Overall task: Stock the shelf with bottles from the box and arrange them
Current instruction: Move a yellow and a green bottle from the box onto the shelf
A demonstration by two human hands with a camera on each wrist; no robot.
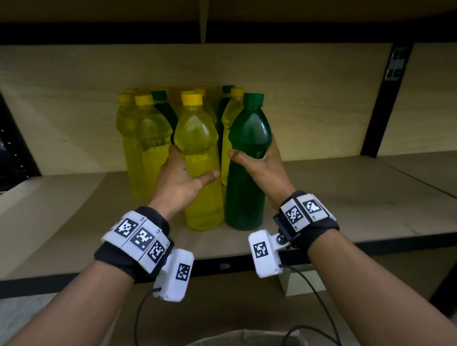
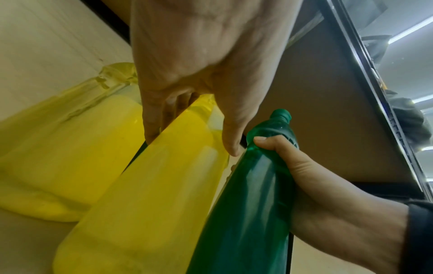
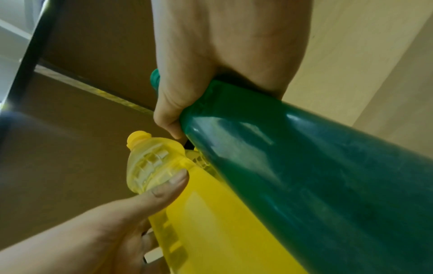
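Note:
On the wooden shelf (image 1: 352, 194) a yellow bottle (image 1: 199, 153) stands upright at the front of a cluster. My left hand (image 1: 182, 174) grips its middle, thumb across the front. Right beside it stands a green bottle (image 1: 248, 172), and my right hand (image 1: 260, 158) is wrapped around its waist. In the left wrist view the yellow bottle (image 2: 150, 185) and green bottle (image 2: 246, 194) lie side by side, almost touching. The right wrist view shows the green bottle (image 3: 316, 176) in my grip and the yellow bottle (image 3: 211, 213) below it.
Several more yellow and green bottles (image 1: 145, 129) stand behind, against the shelf's back panel (image 1: 310, 97). A black upright post (image 1: 385, 100) stands at the right. The cardboard box (image 1: 241, 340) rim shows at the bottom, below the shelf's front edge (image 1: 225, 266).

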